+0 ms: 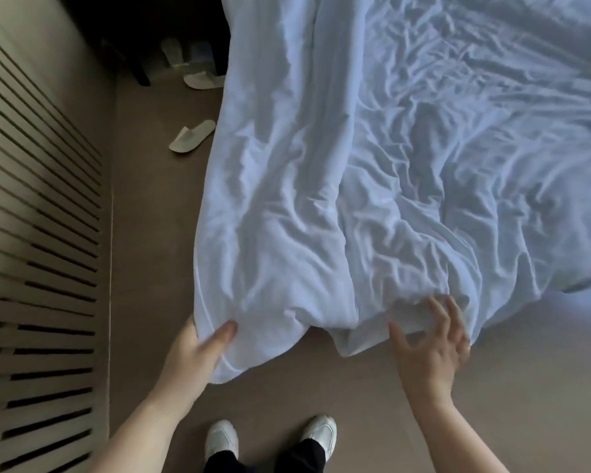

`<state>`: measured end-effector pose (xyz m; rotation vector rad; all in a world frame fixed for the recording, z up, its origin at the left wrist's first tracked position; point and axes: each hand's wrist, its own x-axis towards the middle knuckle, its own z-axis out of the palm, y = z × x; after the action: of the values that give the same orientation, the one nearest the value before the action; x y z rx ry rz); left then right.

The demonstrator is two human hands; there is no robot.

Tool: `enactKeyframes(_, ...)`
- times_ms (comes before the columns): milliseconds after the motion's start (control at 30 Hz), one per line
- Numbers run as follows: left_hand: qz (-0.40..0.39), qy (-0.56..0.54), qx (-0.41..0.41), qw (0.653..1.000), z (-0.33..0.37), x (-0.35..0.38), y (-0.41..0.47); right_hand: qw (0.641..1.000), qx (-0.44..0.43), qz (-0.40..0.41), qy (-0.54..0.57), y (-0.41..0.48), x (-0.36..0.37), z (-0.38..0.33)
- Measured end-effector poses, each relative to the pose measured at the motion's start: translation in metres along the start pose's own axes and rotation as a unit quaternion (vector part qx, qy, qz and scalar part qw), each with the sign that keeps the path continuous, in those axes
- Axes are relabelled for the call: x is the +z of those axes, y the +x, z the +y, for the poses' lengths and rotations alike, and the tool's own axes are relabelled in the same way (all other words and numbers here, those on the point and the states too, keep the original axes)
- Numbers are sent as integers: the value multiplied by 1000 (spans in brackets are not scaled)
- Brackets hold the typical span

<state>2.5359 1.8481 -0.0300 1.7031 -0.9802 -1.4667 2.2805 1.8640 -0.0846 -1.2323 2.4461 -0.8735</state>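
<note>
Here, itemised by count.

Duvets: one, a white duvet (355,165), heavily creased. It is spread over the bed, and its near end hangs toward the brown floor (151,250) in front of the person. Its far and right parts are cut off by the frame, and it hides whatever lies beneath it.

Hands: two, both bare.
- The left hand (198,349) grips the duvet's near left corner, with the thumb lying on top of the cloth and the fingers hidden under the fold.
- The right hand (430,349) has its fingers spread wide and straight, and holds nothing. The fingertips lie over the duvet's near hem, but blur hides whether they touch it.

Slippers: two clear.
- One slipper (192,136) lies on the floor just left of the duvet.
- A second slipper (203,80) lies farther off, partly covered by the duvet.
- Paler shapes under the dark furniture (133,35) are too dim to name.

Shoes: two, white, a left shoe (221,438) and a right shoe (321,433), below dark trouser legs.

Wall panels: one slatted panel (38,233) at the left, cut off by the frame.
</note>
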Motion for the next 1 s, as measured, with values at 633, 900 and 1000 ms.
enactKeyframes(633, -106, -35, 1, 994, 36, -52, -36, 918, 233, 125, 297, -67, -52, -96)
enactKeyframes(900, -226, 56, -30, 972, 37, 3, -16, 905, 258, -268, -205, -70, -45, -59)
enactKeyframes(1000, -277, 103, 19, 955, 62, 43, 4, 967, 170, -187, 38, -60, -45, -74)
